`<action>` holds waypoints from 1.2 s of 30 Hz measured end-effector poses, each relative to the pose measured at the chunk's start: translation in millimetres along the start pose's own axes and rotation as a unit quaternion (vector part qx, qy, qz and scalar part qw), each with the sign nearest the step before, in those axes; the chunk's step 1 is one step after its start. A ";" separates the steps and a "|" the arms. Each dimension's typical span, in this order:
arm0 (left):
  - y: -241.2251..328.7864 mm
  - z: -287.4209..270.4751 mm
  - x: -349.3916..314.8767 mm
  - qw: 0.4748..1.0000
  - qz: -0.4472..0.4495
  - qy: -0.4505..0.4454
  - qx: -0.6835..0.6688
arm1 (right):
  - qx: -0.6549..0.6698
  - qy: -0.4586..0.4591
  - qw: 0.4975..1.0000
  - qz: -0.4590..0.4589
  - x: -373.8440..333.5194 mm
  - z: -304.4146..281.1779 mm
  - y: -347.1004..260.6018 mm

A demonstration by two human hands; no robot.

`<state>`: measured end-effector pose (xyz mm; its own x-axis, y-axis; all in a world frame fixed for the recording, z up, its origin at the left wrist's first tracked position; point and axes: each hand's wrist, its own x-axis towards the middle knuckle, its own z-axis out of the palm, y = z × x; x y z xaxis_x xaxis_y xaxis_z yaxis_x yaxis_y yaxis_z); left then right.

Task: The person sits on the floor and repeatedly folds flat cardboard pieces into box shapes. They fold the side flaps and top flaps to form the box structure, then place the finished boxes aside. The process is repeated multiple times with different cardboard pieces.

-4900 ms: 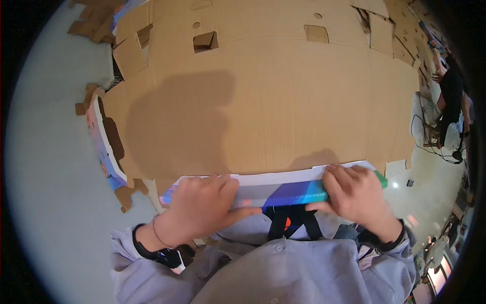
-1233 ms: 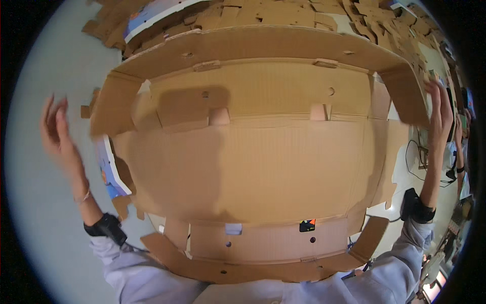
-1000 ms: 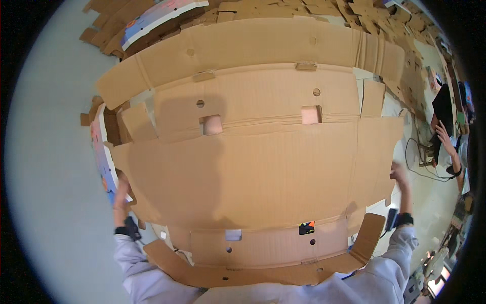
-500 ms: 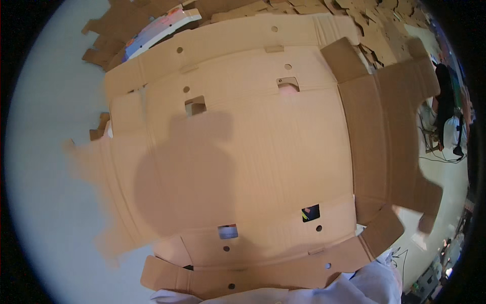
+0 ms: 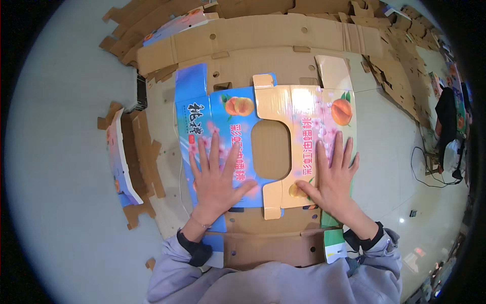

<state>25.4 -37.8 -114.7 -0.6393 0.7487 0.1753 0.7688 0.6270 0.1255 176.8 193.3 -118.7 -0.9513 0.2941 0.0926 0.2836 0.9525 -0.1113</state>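
A cardboard carton blank (image 5: 273, 248) lies in front of me, its plain brown inside facing up. Its two printed side flaps are folded inward over the middle: a blue flap (image 5: 219, 116) with peach pictures on the left, and an orange and pink flap (image 5: 304, 104) on the right. Between their cut-out edges an oval gap shows brown cardboard. My left hand (image 5: 215, 185) rests flat on the blue flap with its fingers spread. On the orange and pink flap lies my right hand (image 5: 332, 185), also flat, fingers apart. Neither hand grips anything.
Folded cardboard with a printed face (image 5: 119, 157) stands at the left, near a dark crate (image 5: 137, 93). Brown cardboard sheets (image 5: 400, 76) spread across the far side and far right. A black cable (image 5: 420, 169) loops on the pale floor at the right.
The brown sheet filled much of the view before, hiding my hands. Now it appears smaller and lower, its side flaps have come inward printed side up, and both hands show on them.
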 end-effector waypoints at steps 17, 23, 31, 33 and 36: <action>-72.2 -84.6 17.4 0.902 -0.189 0.061 -0.382 | 0.477 0.041 0.866 0.142 35.1 -77.1 52.8; -143.9 -31.3 -12.7 0.908 -0.245 0.073 -0.330 | 0.511 -0.031 0.822 0.251 17.6 -37.3 124.4; -146.7 0.2 -19.7 0.867 -0.266 0.041 -0.419 | 0.611 -0.076 0.740 0.273 -20.7 4.0 161.5; -132.4 -20.8 -22.7 0.838 -0.276 0.028 -0.470 | 0.911 -0.060 0.376 0.159 -104.5 31.0 227.3; -125.8 -51.7 -55.1 0.767 -0.331 0.014 -0.550 | 0.750 -0.025 0.507 0.423 -173.4 35.8 203.0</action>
<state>-35.3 -169.0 -89.7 -0.9064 0.3306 -0.2631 -0.1650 0.2962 0.9408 394.9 332.7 -192.8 -0.5780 0.5099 -0.6371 0.2167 -0.6568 -0.7222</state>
